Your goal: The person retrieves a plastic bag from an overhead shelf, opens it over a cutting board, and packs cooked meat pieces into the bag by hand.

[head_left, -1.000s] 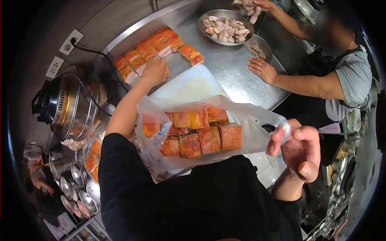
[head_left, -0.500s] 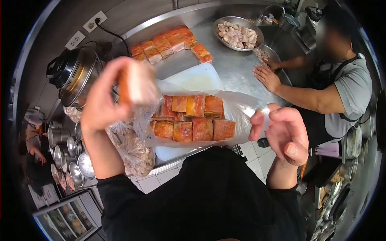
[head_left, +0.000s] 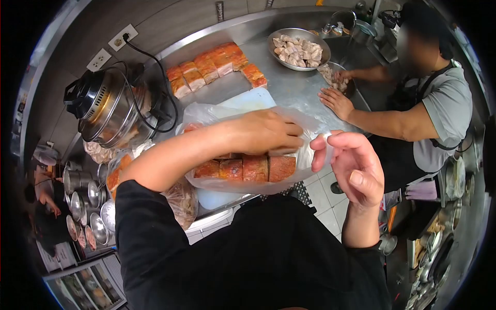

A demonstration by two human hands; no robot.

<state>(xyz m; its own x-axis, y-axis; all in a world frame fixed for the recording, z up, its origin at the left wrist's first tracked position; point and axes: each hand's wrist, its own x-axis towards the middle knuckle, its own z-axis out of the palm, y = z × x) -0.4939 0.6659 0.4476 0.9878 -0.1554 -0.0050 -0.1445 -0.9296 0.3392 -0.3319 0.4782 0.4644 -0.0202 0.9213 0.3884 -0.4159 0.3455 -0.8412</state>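
Note:
A clear plastic bag (head_left: 235, 187) lies open over a pale cutting board (head_left: 250, 98). In it are roasted pork blocks (head_left: 255, 169) with browned, orange-red skin. Above the back of these blocks is my left hand (head_left: 266, 132), reaching across from the left. Its fingers curl downward, with the tips hidden, so what they grip does not show. My right hand (head_left: 356, 165) holds the bag's right edge between its fingers, with the thumb standing apart.
More pork blocks (head_left: 209, 67) sit at the back of the steel counter. A bowl of pale meat pieces (head_left: 299, 53) stands behind right. A co-worker (head_left: 439, 113) works at the right. An appliance with a black lid (head_left: 111, 103), its cord and bagged food (head_left: 182, 199) are left.
My left hand has swung right, from the bag's left side to over the blocks. The pork block it held no longer shows in it. My right hand keeps the bag edge.

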